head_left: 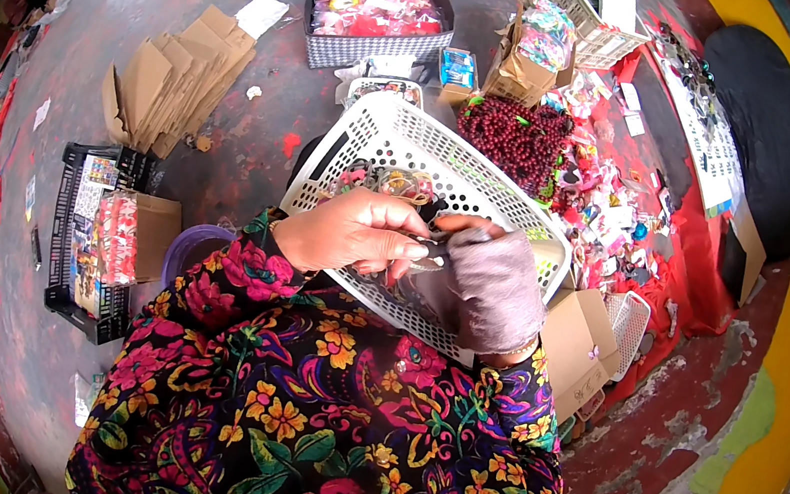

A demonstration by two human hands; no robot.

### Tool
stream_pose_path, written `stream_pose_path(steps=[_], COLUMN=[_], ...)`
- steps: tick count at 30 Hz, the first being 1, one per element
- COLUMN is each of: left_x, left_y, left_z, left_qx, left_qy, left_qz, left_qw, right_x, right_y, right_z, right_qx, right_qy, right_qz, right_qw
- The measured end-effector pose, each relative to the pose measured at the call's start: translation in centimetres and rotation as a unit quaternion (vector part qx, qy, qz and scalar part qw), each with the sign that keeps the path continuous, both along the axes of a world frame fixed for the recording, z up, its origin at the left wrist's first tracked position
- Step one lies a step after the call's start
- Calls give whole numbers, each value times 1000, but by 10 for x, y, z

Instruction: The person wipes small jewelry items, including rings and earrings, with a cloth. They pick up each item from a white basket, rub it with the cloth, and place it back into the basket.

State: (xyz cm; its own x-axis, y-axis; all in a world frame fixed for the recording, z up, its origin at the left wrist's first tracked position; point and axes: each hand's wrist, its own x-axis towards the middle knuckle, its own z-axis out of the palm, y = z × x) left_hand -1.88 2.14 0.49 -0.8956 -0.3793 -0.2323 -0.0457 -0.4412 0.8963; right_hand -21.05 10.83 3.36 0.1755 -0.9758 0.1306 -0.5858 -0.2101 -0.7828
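My left hand [352,231] is bare, its thumb and fingers pinched on a small dark item [436,249] whose kind I cannot make out. My right hand [495,286] wears a greyish-mauve fabric covering with the fingertips showing, and it grips the same item from the other side. Both hands meet over a white perforated plastic basket [476,170] in front of me. Inside it lie loops of cord or hair bands [404,185] in mixed colours, partly hidden by my hands.
Beyond the basket stand a checked bin [372,54] of pink packets and a pile of dark red beads [513,147]. Small trinkets [612,212] spread over red cloth at the right. Folded cardboard [177,75] and a black crate [64,231] are at left, a cardboard box [583,349] at right.
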Motion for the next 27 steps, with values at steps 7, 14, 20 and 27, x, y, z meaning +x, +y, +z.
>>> stream_pose_path(steps=[7, 14, 20, 27], left_x=[0, -10, -12, -6], left_y=[2, 13, 16, 13], left_z=[-2, -4, -6, -7], left_qx=[-67, -306, -55, 195], left_qy=[32, 23, 47, 114], left_qz=[71, 140, 68, 12], left_qw=[995, 941, 995, 974], right_x=[1, 11, 8, 2], right_y=[-6, -4, -2, 5], right_z=[-27, -12, 6, 4], right_qx=[41, -69, -143, -67], right_qy=[-333, 71, 316, 204], right_qz=[-149, -80, -1, 10], right_qw=[930, 992, 938, 977])
